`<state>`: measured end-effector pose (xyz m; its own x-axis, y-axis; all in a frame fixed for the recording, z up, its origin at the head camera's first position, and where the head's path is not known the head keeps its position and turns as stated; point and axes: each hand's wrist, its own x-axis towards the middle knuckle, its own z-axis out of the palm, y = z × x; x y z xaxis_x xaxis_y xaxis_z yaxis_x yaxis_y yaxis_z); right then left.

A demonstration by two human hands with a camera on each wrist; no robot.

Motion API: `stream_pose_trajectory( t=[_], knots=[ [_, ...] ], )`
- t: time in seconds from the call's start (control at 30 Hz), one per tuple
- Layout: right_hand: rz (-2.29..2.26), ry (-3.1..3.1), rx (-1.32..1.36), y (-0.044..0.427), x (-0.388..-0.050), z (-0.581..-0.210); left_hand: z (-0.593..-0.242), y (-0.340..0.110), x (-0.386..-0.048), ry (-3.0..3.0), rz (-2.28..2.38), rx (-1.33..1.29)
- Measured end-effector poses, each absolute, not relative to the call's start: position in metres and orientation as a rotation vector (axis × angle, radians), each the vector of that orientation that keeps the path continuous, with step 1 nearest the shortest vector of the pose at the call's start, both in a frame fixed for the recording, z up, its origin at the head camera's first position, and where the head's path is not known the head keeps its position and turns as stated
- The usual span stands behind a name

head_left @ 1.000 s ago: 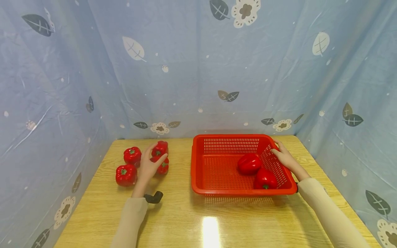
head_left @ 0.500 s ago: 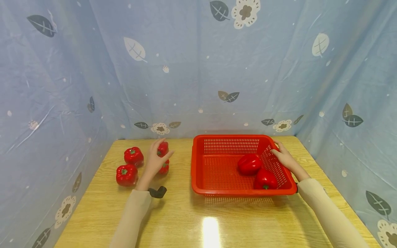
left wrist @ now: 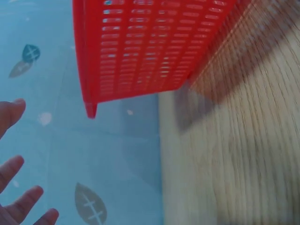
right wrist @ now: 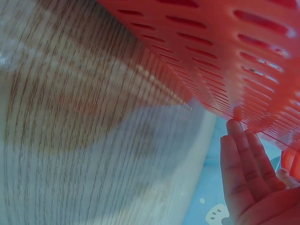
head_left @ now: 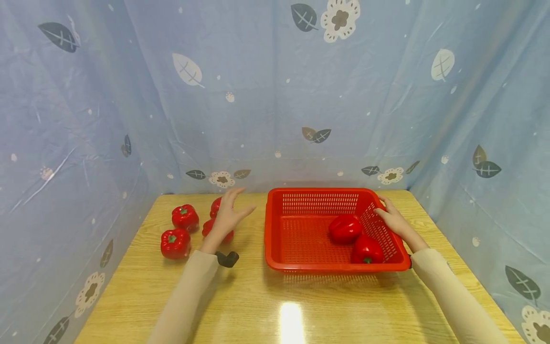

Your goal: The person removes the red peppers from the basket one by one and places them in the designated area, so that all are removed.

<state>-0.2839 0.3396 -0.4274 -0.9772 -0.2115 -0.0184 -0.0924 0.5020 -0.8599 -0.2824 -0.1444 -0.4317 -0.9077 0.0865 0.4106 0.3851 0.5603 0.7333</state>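
My left hand (head_left: 229, 213) hangs above the table with thumb and fingers spread, holding nothing. Behind and below it sit a far bell pepper (head_left: 216, 207) and a nearer bell pepper (head_left: 208, 226), both red and partly hidden. My right hand (head_left: 393, 219) grips the right rim of a red plastic basket (head_left: 339, 266), thumb inside. Its fingers (right wrist: 251, 161) lie along the outer wall in the right wrist view. Inside the basket, towards the right, lie a red bell pepper (head_left: 345, 228) and, nearer, another red bell pepper (head_left: 367, 250).
Further left on the wooden table (head_left: 240, 306) stand a red bell pepper (head_left: 185, 218) and a nearer red bell pepper (head_left: 175, 243). A blue curtain (head_left: 258, 119) with leaf and flower prints surrounds the table at the back and sides.
My left hand has moved right, away from above the peppers on the left and towards the basket, its fingers spread. The right hand and basket stay in place.
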Motion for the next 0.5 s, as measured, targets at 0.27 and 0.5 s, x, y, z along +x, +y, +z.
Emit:
stream_pose_trajectory(
  t=[0.27, 0.5],
  knots=[
    [-1.512, 2.598, -0.256, 0.346, -0.289, -0.437, -0.427, -0.130, -0.292, -2.525, -1.197, -0.467],
    [-1.505, 2.618, -0.257, 0.349, -0.293, -0.442, -0.416, -0.120, -0.296, -2.529, -1.162, -0.531]
  ],
)
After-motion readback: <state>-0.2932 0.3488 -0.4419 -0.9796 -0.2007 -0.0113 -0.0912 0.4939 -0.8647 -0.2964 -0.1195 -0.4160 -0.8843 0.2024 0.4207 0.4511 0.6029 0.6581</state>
